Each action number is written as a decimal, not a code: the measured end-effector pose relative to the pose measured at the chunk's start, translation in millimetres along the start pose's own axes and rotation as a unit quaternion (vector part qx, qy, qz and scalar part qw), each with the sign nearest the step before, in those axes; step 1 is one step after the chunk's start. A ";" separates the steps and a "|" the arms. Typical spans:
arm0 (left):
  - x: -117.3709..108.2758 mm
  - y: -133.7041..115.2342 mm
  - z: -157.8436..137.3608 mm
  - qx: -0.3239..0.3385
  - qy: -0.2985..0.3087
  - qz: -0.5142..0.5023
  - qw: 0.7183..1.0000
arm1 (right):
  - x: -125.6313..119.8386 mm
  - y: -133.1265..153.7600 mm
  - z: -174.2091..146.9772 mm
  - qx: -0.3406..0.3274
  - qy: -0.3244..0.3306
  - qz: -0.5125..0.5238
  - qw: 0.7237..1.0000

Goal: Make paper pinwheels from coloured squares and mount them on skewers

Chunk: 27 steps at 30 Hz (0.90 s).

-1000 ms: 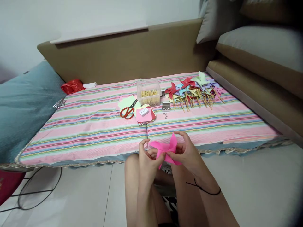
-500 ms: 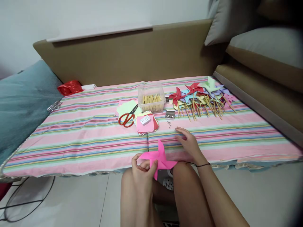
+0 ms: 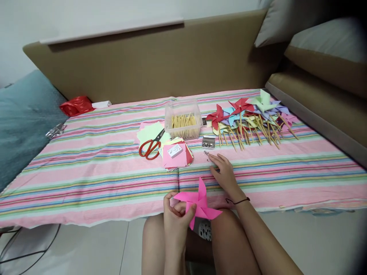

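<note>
Over my knees, my left hand (image 3: 178,214) pinches a pink paper pinwheel head (image 3: 200,202), thumb near its middle. No stick shows on it. My right hand (image 3: 223,172) lies low over the striped cloth, its fingers stretched towards a few small metal pins (image 3: 206,153). The fingertips are right beside the pins; whether they touch one I cannot tell. Behind the pins sits a small open box (image 3: 208,143) with more metal pins in it.
Scissors with red handles (image 3: 149,149) lie by stacked coloured paper (image 3: 174,160), topped by a small white box (image 3: 174,151). A clear plastic tub (image 3: 183,133) holds wooden sticks. Several finished pinwheels (image 3: 243,114) are heaped at right. A red plastic bag (image 3: 77,106) lies at far left.
My right hand has moved forward and a little left relative to the cloth, up to the loose pins. My left hand keeps its pinch on the pink pinwheel head. The camera view has shifted slightly.
</note>
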State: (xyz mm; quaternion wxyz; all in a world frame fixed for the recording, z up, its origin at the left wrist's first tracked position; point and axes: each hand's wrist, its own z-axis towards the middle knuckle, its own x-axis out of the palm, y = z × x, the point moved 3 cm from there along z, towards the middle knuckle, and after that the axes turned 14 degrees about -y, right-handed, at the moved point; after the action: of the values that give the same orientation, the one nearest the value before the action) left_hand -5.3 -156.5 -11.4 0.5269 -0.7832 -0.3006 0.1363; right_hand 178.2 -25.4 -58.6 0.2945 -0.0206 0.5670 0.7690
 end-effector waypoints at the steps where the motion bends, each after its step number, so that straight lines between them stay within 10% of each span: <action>1: 0.1 -0.7 -0.6 0.002 0.000 0.000 1.000 | -2.9 0.2 0.2 0.011 -0.015 0.010 1.000; 16: -9.4 -28.9 -42.0 0.055 0.027 -0.017 0.998 | -89.4 66.7 -47.2 0.208 -0.251 0.261 0.909; 27: -10.1 -55.5 -90.7 0.132 0.047 -0.067 0.988 | -127.6 177.3 -130.0 0.071 -0.044 0.261 0.962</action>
State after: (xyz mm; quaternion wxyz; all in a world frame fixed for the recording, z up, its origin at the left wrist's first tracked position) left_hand 16.7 -215.5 74.9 0.6474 -0.6904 -0.3062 0.1022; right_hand 159.8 -227.7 94.3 0.1090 0.1833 0.5926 0.7767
